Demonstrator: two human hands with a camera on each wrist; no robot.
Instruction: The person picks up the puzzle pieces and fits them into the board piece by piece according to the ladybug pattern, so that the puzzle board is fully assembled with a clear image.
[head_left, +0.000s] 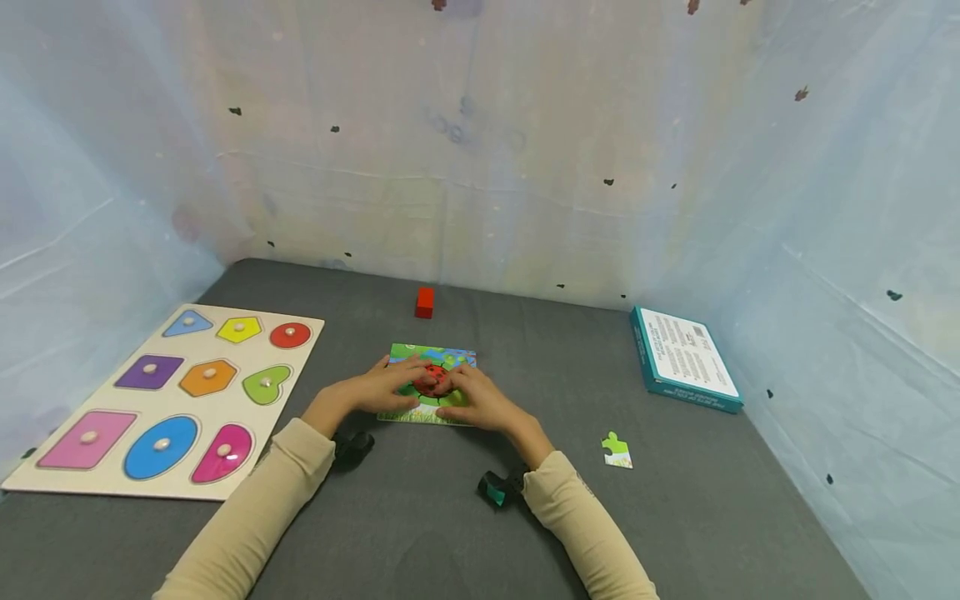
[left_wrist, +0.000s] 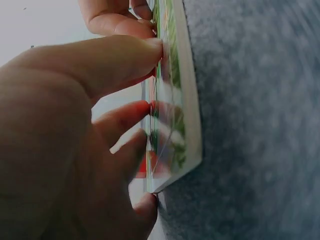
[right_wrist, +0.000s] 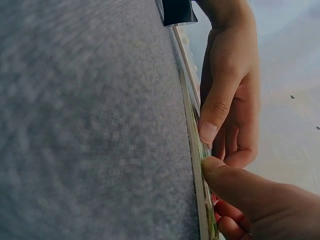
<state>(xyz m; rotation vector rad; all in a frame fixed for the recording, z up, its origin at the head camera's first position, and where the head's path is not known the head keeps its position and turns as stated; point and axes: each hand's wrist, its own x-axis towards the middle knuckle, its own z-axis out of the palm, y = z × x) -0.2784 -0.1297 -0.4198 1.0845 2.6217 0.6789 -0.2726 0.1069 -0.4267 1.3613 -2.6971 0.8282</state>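
Observation:
A ladybug jigsaw puzzle (head_left: 431,353) lies flat on the dark grey table, with a red ladybug at its centre and green grass along the near edge. My left hand (head_left: 384,388) rests on its left part, fingers spread and thumb pressing near the front edge. From the other side my right hand (head_left: 483,402) touches the puzzle, fingertips near the ladybug and thumb lower down. In the left wrist view, the puzzle's pale board edge (left_wrist: 194,105) shows beside my left thumb. Both thumbs touch the surface close together in the right wrist view. My hands partly cover the ladybug.
A wooden shape board (head_left: 168,337) with coloured knobbed pieces lies at left. Behind the puzzle stands a red block (head_left: 424,302). One loose green-and-white jigsaw piece (head_left: 618,452) lies at right, nearer than a teal-and-white box (head_left: 686,358). Plastic sheeting (head_left: 465,167) surrounds the table.

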